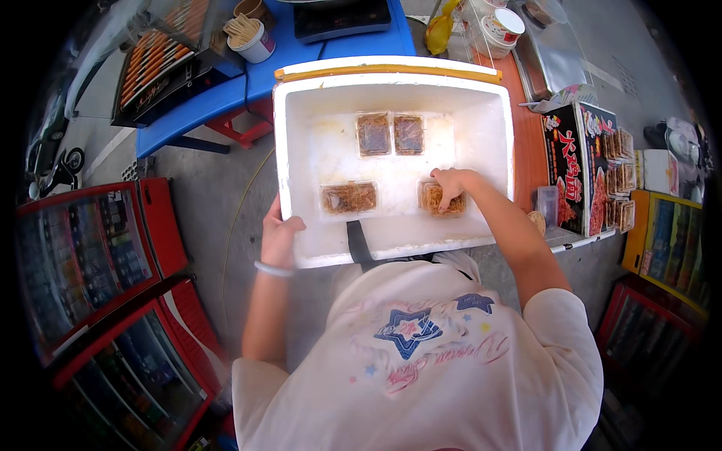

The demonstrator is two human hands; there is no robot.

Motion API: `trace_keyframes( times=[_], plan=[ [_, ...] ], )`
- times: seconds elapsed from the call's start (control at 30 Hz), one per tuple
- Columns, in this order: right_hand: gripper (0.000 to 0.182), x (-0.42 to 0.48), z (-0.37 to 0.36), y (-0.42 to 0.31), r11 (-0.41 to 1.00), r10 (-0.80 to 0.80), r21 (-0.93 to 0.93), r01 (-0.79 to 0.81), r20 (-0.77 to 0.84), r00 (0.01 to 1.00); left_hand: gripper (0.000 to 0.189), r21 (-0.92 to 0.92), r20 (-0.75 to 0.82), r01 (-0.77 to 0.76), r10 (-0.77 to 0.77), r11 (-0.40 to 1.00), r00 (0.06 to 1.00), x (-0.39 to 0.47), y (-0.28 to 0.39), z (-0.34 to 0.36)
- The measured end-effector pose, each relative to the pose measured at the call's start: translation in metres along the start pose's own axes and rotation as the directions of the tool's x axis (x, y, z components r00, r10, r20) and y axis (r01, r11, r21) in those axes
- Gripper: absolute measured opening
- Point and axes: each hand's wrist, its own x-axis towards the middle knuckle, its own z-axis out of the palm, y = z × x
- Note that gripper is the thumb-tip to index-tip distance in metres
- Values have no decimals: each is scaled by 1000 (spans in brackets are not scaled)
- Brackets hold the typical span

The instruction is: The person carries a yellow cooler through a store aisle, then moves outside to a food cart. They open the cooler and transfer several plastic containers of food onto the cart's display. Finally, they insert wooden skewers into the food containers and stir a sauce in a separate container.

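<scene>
A white foam box stands in front of me, with a black strap over its near wall. My left hand grips the box's near left corner, thumb over the rim. Inside, my right hand reaches down onto a clear plastic food container of shredded brown food at the near right; whether the fingers have closed on it cannot be told. Another filled container lies at the near left. Two more, a left one and a right one, lie side by side near the far wall.
Beyond the box is a blue table with a sausage roller grill, a tub of wooden sticks and a black cooktop. At right, stacked containers stand beside a printed black box. Red drink coolers stand at left.
</scene>
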Motion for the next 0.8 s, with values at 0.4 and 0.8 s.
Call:
trace_keyframes(
  times=[0.4,0.8],
  plan=[
    [97,-16,-3,27,999,44,11,-43,-87,995,69,2,112,-26,26,1000,993,12,28,36],
    [95,-35,-6,38,953,38,299,-49,43,998,69,160,154,-72,47,984,987,23,39,58]
  ],
)
